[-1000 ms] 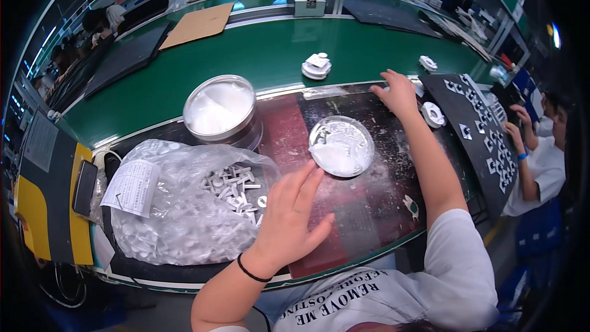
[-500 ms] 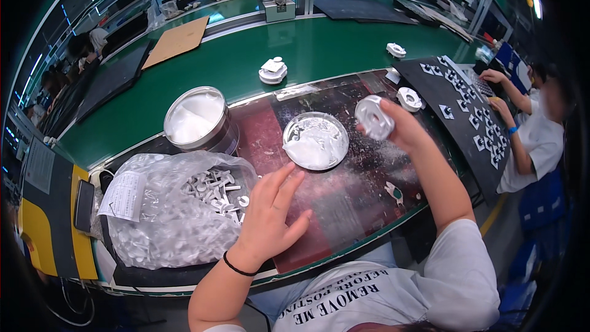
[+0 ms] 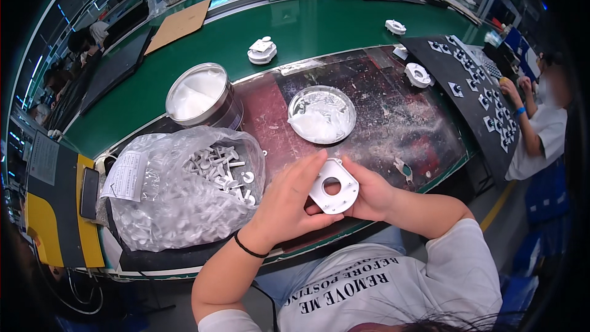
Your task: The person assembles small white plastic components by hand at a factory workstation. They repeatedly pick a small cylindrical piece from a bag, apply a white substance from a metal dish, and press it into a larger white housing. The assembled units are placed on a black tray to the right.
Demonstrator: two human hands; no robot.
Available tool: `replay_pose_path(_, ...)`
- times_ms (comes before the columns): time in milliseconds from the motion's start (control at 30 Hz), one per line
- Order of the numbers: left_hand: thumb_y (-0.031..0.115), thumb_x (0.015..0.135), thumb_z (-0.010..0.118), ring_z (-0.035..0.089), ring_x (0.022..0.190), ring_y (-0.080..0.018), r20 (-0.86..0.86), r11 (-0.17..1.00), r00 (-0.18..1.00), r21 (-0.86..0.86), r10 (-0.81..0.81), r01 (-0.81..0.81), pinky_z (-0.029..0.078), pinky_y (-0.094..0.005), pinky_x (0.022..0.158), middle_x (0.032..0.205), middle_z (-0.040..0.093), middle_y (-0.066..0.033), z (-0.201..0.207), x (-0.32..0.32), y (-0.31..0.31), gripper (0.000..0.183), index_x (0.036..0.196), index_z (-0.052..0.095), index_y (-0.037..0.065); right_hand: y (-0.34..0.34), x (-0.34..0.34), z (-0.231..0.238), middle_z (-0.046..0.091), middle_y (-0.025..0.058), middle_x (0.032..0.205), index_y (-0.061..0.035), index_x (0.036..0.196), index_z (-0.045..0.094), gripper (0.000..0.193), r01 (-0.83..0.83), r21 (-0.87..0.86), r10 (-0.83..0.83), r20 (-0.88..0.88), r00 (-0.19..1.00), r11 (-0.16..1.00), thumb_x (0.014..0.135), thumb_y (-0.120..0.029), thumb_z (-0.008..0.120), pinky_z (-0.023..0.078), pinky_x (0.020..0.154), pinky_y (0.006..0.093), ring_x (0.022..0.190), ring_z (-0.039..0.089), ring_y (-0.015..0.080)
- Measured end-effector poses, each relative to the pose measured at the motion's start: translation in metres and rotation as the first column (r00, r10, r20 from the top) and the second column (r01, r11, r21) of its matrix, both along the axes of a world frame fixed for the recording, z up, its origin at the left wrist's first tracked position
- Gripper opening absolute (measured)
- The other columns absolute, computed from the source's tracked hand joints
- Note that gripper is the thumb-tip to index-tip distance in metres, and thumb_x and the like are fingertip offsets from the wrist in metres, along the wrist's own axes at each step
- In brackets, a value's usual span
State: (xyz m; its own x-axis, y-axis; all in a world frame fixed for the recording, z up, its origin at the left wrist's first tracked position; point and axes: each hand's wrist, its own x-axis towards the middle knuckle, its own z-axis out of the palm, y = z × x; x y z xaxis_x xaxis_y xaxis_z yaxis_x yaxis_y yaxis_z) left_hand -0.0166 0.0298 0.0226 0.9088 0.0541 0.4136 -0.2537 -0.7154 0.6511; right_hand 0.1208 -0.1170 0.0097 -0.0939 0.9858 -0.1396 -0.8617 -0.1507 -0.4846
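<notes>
Between both hands, close to the table's front edge, is a flat white plastic housing (image 3: 346, 200) with a round hole in its middle and small studs on its face. My left hand (image 3: 284, 192) grips it from the left, fingers along its edge. On the opposite side my right hand (image 3: 373, 195) has hold of it too, its fingers partly hidden behind. Beyond the hands lies a shallow round metal dish (image 3: 326, 142) with white paste (image 3: 322, 122) in it. Left of my left hand sits a clear plastic bag (image 3: 147, 215) of white stemmed plastic pieces (image 3: 212, 165).
An open metal tin (image 3: 232, 114) of white material stands behind the bag. Similar white housings (image 3: 418, 75) (image 3: 262, 53) sit farther off. At right, a black board (image 3: 445, 77) carries several small parts, beside a person (image 3: 538, 129). A yellow-and-grey machine (image 3: 58, 209) stands far left.
My right hand has brought the housing from right of the dish to the front edge. My left hand, open before, has closed on it. The view has shifted slightly.
</notes>
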Motion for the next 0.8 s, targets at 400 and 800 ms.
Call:
replay_pose_path(400,0.031,0.070,0.079,0.046,0.122,-0.0296,-0.099,0.800,0.961,-0.579,-0.257,0.154,0.037,-0.0374,0.100,0.134,0.042,-0.0208,-0.013,-0.001,0.004,0.098,0.143,0.022,0.001,-0.002,0.024,0.044,0.049,0.0151,0.130,-0.0105,0.137,0.032,0.096,-0.363,0.356,-0.434,0.886,-0.161,0.861,0.057,-0.016,0.084,0.039,0.098,0.0440,0.116,0.050,0.0360)
replay_pose_path(800,0.043,0.062,0.081,0.056,0.102,-0.0342,-0.187,0.991,0.982,-0.130,-0.002,-0.023,0.042,-0.0397,0.089,0.113,0.056,-0.0203,0.003,-0.002,0.002,0.091,0.133,0.041,0.001,-0.009,0.036,0.026,0.061,0.0100,0.113,-0.0067,0.114,0.061,0.056,-0.162,0.376,-0.409,0.858,-0.312,0.912,0.064,-0.025,0.079,0.044,0.091,0.0387,0.106,0.056,0.0283)
